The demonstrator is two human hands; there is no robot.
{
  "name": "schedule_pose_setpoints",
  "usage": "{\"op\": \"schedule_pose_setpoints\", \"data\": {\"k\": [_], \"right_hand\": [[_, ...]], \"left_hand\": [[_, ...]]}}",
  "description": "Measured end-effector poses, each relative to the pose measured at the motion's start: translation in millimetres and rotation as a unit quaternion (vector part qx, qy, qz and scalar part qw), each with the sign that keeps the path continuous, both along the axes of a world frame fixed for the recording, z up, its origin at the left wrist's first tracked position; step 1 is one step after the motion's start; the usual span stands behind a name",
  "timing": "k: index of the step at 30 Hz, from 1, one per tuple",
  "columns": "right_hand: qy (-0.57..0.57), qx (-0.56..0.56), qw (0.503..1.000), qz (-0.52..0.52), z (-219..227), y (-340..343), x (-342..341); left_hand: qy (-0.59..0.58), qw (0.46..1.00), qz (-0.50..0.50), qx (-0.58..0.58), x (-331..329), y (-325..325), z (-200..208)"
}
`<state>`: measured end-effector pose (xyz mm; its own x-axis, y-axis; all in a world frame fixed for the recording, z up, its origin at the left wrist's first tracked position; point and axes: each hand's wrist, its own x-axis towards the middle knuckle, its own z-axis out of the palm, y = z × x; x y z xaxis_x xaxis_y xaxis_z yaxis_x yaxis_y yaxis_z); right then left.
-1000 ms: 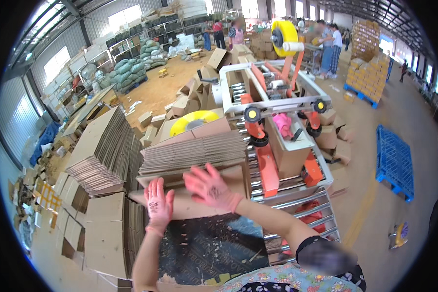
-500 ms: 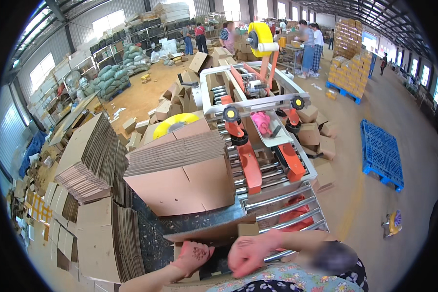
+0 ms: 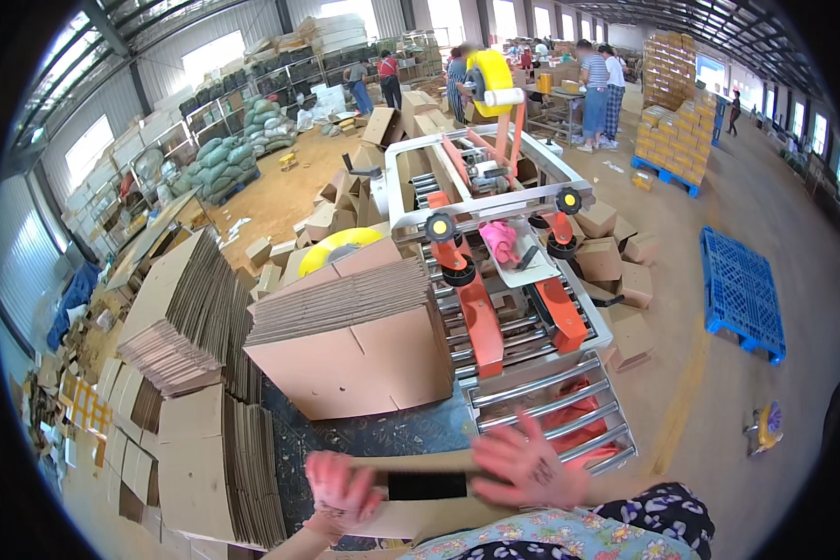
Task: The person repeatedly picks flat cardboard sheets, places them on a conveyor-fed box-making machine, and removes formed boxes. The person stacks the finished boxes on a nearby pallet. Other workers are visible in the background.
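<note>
Left hand (image 3: 341, 491), pink glove: at the box's left end, fingers bent and blurred; we cannot tell whether it grips. Right hand (image 3: 534, 469), pink glove: fingers spread wide over the box's right end, palm down, nothing seen held.

Box (image 3: 425, 515), brown: lies between our hands, close against our front, mouth up and dark inside. Long axis runs left to right, hand to hand. Neither hand is clearly nearer; each is at one end. Roller track (image 3: 579, 420): beyond the right hand, ahead and right of the box.

Tabletop (image 3: 411, 432), dark: under the box. Stack of flat cartons (image 3: 355, 369): ahead, apart from the box. Second stack (image 3: 194, 457): left of the left hand. Taping machine (image 3: 495, 207): farther along the track.

Differing from half a second ago: our right fingers, then curled, now spread; our hands stand wider apart; the box's dark mouth shows more plainly.
</note>
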<state>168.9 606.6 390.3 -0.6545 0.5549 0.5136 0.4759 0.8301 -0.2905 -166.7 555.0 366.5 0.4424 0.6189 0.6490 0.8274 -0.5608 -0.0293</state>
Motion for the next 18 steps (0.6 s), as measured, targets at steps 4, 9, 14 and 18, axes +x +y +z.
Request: {"op": "schedule_pose_setpoints", "data": {"k": [4, 9, 14, 18], "right_hand": [[0.147, -0.153, 0.977, -0.006, -86.8, -32.6, 36.9], [0.376, -0.031, 0.883, -0.278, -77.7, -46.6, 99.7], [0.259, 0.095, 0.818, -0.504, -117.8, -26.9, 119.8], [0.244, 0.129, 0.81, -0.517, -126.9, 103.8, 69.1]], "left_hand": [[-0.401, 0.748, 0.119, -0.515, 19.5, 62.0, -15.9], [-0.289, 0.709, -0.083, -0.638, 174.6, 186.1, 35.0], [-0.12, 0.92, -0.133, -0.348, 329.1, 269.8, -7.4], [-0.151, 0.963, -0.215, -0.063, 319.8, 273.3, -22.0]]}}
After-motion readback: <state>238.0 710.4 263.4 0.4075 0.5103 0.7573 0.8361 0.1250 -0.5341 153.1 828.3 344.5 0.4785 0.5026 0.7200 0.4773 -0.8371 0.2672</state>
